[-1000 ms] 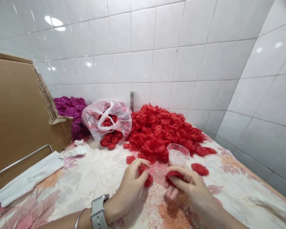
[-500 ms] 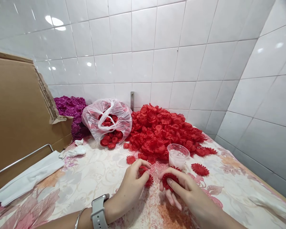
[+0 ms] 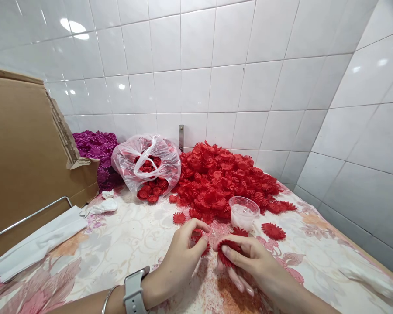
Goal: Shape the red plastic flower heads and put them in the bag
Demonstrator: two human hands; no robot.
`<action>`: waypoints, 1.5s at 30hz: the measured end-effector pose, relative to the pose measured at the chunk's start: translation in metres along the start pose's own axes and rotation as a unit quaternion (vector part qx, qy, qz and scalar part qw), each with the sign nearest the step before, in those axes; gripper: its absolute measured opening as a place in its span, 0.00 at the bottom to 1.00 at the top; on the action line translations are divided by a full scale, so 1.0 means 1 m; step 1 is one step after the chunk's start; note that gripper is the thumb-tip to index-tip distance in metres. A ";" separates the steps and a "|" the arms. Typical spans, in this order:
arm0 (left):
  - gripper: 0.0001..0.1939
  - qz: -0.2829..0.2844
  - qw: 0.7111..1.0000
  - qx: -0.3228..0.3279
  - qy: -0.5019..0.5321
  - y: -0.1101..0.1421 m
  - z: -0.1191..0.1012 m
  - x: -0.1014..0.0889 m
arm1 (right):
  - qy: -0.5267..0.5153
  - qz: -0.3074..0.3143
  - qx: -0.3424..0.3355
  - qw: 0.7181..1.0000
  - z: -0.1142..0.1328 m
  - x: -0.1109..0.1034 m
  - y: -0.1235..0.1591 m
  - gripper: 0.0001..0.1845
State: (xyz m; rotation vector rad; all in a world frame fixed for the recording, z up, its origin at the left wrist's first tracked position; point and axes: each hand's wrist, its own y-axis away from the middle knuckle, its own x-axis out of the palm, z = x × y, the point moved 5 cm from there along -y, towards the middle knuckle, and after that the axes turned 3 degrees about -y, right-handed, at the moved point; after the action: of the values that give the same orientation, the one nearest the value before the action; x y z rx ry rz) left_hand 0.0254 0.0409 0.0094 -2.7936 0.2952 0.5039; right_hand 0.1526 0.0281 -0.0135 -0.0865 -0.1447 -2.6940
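My right hand [image 3: 249, 261] pinches a red fabric flower [image 3: 227, 252] between thumb and fingers, its fringed edge showing around the thumb. My left hand [image 3: 186, 246] is curved over another red flower [image 3: 205, 249], with thumb and forefinger apart. Whether the hidden fingers of that hand touch this flower I cannot tell. A clear plastic cup [image 3: 244, 212] holding a white substance stands just beyond my right hand. Close to the cup, one loose red flower [image 3: 240, 231] lies partly behind my right fingers, and a separate one [image 3: 273, 231] rests to the right.
A large heap of red flowers [image 3: 222, 179] sits against the tiled wall. Left of it are a translucent plastic bag [image 3: 124, 163] with red flowers inside, a purple heap [image 3: 96, 144] and a cardboard box [image 3: 26, 152]. White cloth [image 3: 39, 242] and crumpled tissue [image 3: 104, 206] lie on the floral tablecloth [image 3: 134, 240].
My right hand has shifted slightly left and turned the flower in its grip. A loose flower now shows between that hand and the cup. My left thumb and forefinger have edged to the right.
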 end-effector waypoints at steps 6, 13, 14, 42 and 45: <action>0.05 0.028 0.998 0.052 -0.032 0.005 -0.013 0.002 | -0.001 -0.001 0.016 1.000 0.002 -0.001 0.002 0.19; 0.06 0.037 0.998 0.043 -0.028 0.006 -0.012 0.001 | 0.037 -0.030 0.037 0.998 0.007 -0.001 0.006 0.22; 0.05 0.037 0.998 0.044 -0.028 0.007 -0.012 0.001 | 0.054 -0.057 0.026 0.997 0.010 -0.004 0.006 0.22; 0.14 0.148 0.932 -0.114 0.312 0.010 0.007 0.029 | 0.205 -0.144 -0.068 0.966 0.003 -0.011 0.006 0.22; 0.11 0.192 0.911 -0.064 0.359 0.010 -0.007 0.030 | 0.040 -0.136 -0.030 0.989 -0.001 -0.010 0.005 0.25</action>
State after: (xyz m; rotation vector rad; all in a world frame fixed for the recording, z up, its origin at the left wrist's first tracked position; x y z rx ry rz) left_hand 0.0525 0.0244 0.0025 -2.9411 1.0039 -0.4862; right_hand 0.1635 0.0279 -0.0154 0.0260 -0.0551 -2.9693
